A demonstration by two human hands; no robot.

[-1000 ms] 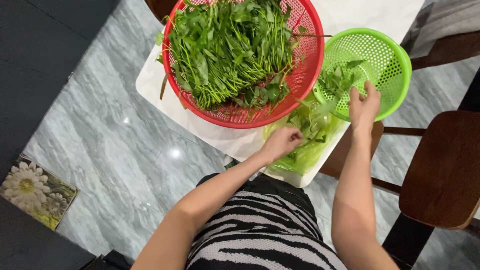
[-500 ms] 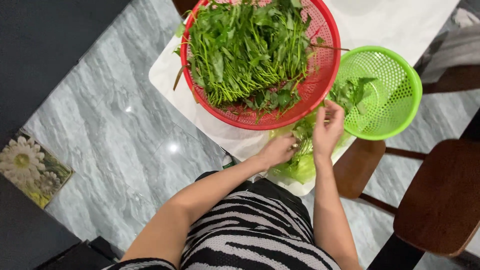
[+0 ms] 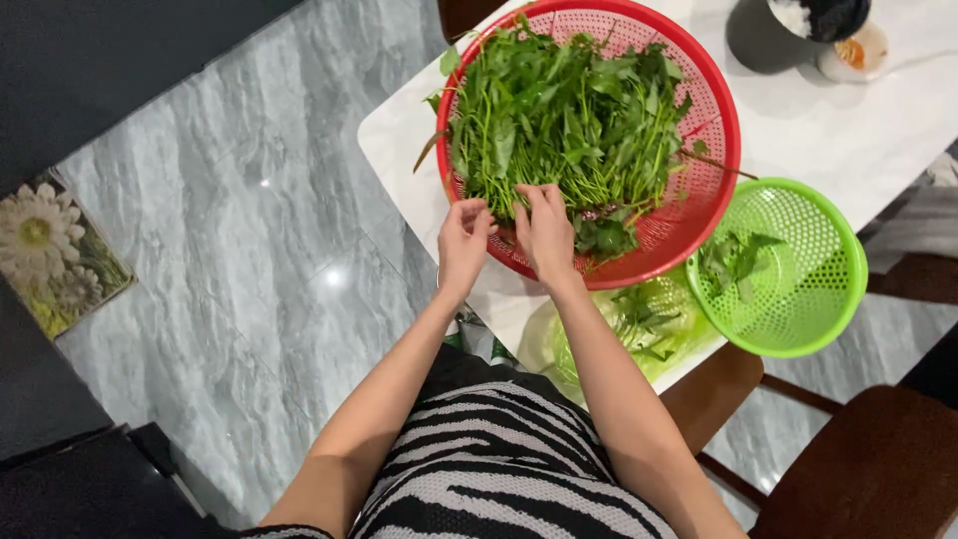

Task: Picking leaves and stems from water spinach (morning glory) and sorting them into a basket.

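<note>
Piled high in the red basket point(image 3: 714, 130) is a big heap of greens point(image 3: 569, 120), with long thin stems and soft leaves. The red basket sits on the white table point(image 3: 858, 140), close to its near edge. The greens look light and floppy, and the leaves could be torn or crushed with ease. The stems look firmer, so a stalk is best taken near its cut end, at the near side of the red basket.

Both hands are seen at the near rim of the red basket, side by side and almost touching. The left hand point(image 3: 462, 243) is half curled, with its fingertips pinched at some stems. The right hand point(image 3: 547, 232) is laid on the stems with its fingers bent around a few. How tightly the stems are held cannot be told.

Right of the red basket, a green basket point(image 3: 833, 299) is seen with only a few leaves in it. Just below the red basket, a clear bag point(image 3: 639, 334) with scraps is seen.
</note>
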